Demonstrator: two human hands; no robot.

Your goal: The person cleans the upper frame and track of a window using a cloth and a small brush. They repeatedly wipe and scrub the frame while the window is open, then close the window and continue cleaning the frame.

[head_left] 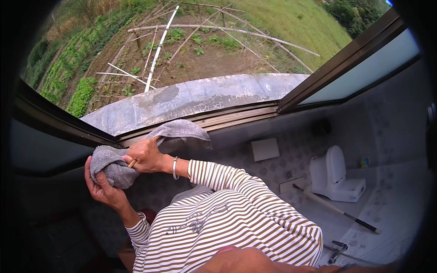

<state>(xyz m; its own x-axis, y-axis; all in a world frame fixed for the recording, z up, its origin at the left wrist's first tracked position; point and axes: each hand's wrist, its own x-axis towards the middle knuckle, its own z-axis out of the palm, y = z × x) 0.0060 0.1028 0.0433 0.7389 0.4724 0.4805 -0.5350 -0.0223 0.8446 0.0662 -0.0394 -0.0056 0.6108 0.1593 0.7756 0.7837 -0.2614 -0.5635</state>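
My left hand (pixel 106 187) holds a bunched part of a grey towel (pixel 114 167), fingers behind it and thumb in front. My right hand (pixel 145 155) is closed around a thin wooden stick (pixel 132 163), which shows on both sides of the fist; its upper end lies against the towel. The other part of the towel drapes over the inner edge of the sliding window's track (pixel 235 119), to the right of my right fist. What the stick's upper tip touches is hidden.
Beyond the track lies a cracked concrete sill (pixel 205 92), with a garden and poles outside. Window sashes stand at left and right (pixel 341 61). Below right are a white toilet (pixel 334 177), a long-handled tool (pixel 334 206), a pale square panel (pixel 265 149) and a metal tap (pixel 338 247).
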